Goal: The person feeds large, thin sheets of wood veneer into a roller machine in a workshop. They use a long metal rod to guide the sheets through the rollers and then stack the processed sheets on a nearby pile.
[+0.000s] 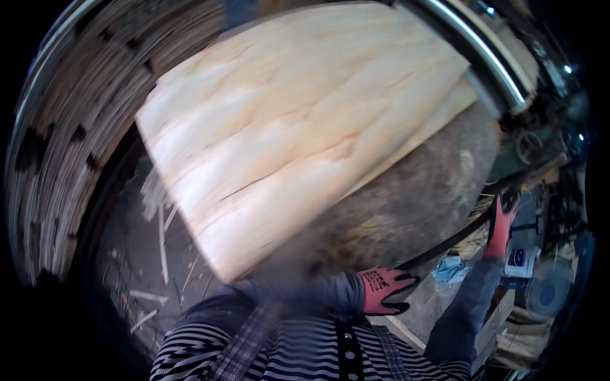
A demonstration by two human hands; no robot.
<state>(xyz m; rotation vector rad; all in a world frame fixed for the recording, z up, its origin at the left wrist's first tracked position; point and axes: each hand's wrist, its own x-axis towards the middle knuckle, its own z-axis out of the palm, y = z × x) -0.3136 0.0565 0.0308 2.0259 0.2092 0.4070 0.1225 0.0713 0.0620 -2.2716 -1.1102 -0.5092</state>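
Observation:
Pale wood veneer sheets (298,133) lie stacked on a dark, worn round tabletop (432,184), blurred by motion. My left hand (384,291), in a pink work glove with black fingers, reaches across my body to the right. Its fingers are apart, near the tabletop's close edge, with nothing in them. Stretched out to the far right is my right hand (502,225), gloved alike, by the dark machine frame (540,168). Its black fingertips are spread, and I make out nothing held there.
Tall stacks of veneer (70,146) line the left. A shiny metal roller (476,41) runs at the upper right. Wood scraps (163,247) litter the floor. A white bucket (522,261), a clear round container (548,289) and a blue cloth (451,269) sit at the right.

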